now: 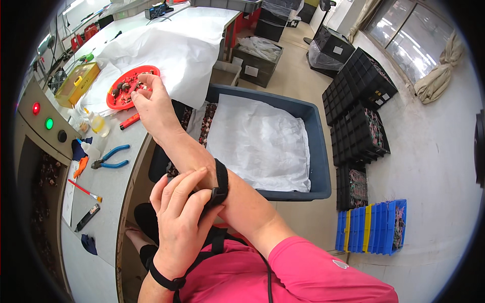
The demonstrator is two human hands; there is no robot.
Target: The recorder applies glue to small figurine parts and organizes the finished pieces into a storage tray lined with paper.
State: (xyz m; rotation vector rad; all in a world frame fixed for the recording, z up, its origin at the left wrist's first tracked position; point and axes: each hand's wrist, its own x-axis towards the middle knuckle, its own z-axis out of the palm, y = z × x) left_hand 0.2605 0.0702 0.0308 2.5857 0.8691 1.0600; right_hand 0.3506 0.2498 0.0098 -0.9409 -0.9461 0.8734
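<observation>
My left hand (179,217) is at my right forearm, its fingers closed around the dark buckle part of a black strap (221,177). That strap goes around the forearm below the elbow. My right hand (154,106) is stretched out by the red plate (112,101), fingers curved and apart, with nothing visible between them. Several small dark brown and reddish parts (121,90) lie on the plate. Another black strap (164,279) circles my left wrist.
Blue-handled pliers (113,157), a brush (86,191), a black cutter (88,217) and small bottles (99,124) lie on the bench. A grey-blue tub (323,171) lined with a white sheet (257,144) stands at right. Black crates (353,91) and blue bins (371,228) line the wall.
</observation>
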